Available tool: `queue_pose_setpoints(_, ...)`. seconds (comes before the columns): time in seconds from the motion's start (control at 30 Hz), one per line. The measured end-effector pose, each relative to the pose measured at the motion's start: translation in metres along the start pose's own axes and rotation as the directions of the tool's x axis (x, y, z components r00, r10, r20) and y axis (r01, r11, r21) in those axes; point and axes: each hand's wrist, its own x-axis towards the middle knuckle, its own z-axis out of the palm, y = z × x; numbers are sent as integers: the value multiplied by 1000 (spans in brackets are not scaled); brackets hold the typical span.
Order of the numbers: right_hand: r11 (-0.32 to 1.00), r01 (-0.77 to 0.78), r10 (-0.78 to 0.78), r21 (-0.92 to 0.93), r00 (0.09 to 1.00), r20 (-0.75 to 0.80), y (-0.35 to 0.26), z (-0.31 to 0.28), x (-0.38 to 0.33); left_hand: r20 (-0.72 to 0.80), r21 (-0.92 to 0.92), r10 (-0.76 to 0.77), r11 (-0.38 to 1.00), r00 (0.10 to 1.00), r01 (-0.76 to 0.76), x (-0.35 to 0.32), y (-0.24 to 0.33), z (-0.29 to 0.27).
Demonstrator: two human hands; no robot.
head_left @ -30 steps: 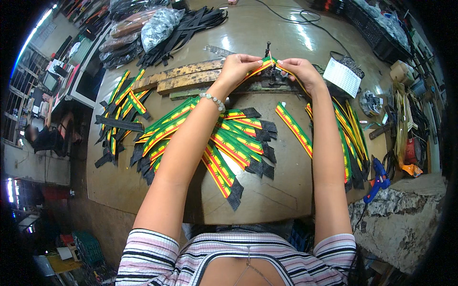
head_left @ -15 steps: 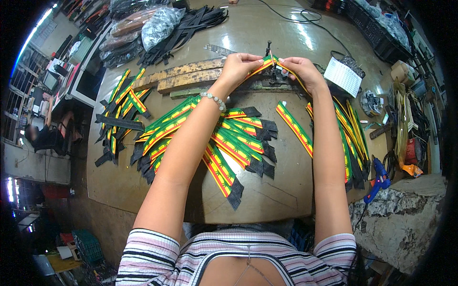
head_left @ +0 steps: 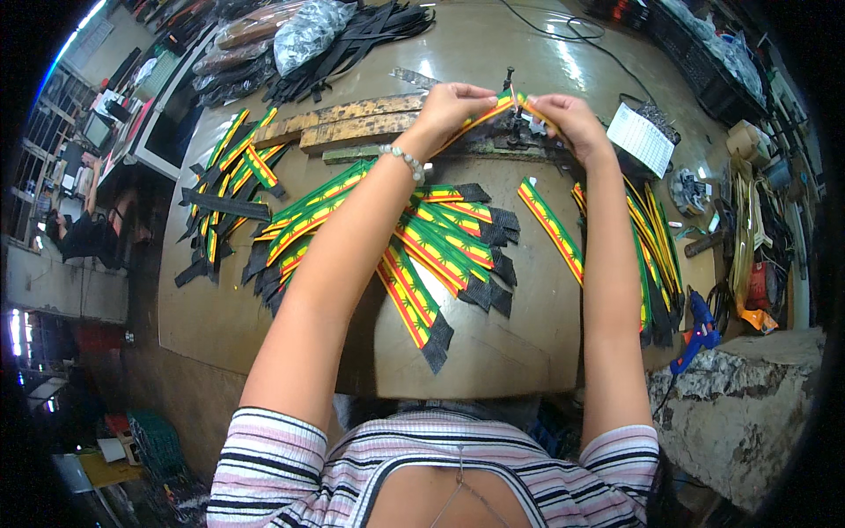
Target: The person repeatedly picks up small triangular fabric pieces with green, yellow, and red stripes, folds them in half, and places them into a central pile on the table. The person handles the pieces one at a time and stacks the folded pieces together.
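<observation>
My left hand (head_left: 451, 116) pinches a printed green, yellow and red strap (head_left: 493, 114) between thumb and fingers, at the far side of the table. On the other side of a thin upright pin, my right hand (head_left: 576, 128) grips a strap portion that hangs below it. The raised parts meet near this pin, beside a dark metal fixture (head_left: 513, 134); whether they are one piece I cannot tell. Under my left forearm fans a pile of matching straps (head_left: 440, 242) with black mesh ends. A single strap (head_left: 553, 231) lies left of my right forearm.
Wooden bars (head_left: 361, 130) lie behind my left wrist. More straps (head_left: 251, 172) are heaped at left, others (head_left: 647, 255) at right. A blue glue gun (head_left: 700, 333) hangs by the right edge. Black webbing (head_left: 352, 48) and a plastic-wrapped bundle (head_left: 312, 35) sit at the back.
The whole view has shifted slightly. My right hand has drawn a little to the right of the pin, and a narrow gap now shows between the strap parts there.
</observation>
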Motion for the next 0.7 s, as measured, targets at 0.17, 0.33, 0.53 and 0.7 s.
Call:
queue_pose_setpoints(0.17, 665, 600, -743, -444, 595, -307, -95, 18, -64, -187, 24, 492, 868, 850, -497, -43, 95, -34)
queue_pose_setpoints(0.33, 560, 647, -755, -518, 655, 1, -112, 97, -196, -286, 504, 688, 700, 667, -506, -218, 150, -87)
queue_pose_setpoints(0.53, 783, 435, -106, -444, 798, 593, -36, 206, -253, -401, 626, 278, 779, 873, 39, -348, 38, -83)
queue_pose_setpoints(0.7, 803, 202, -119, -561, 976, 182, -3, 198, -262, -354, 670, 186, 734, 917, 110, -372, 0, -62)
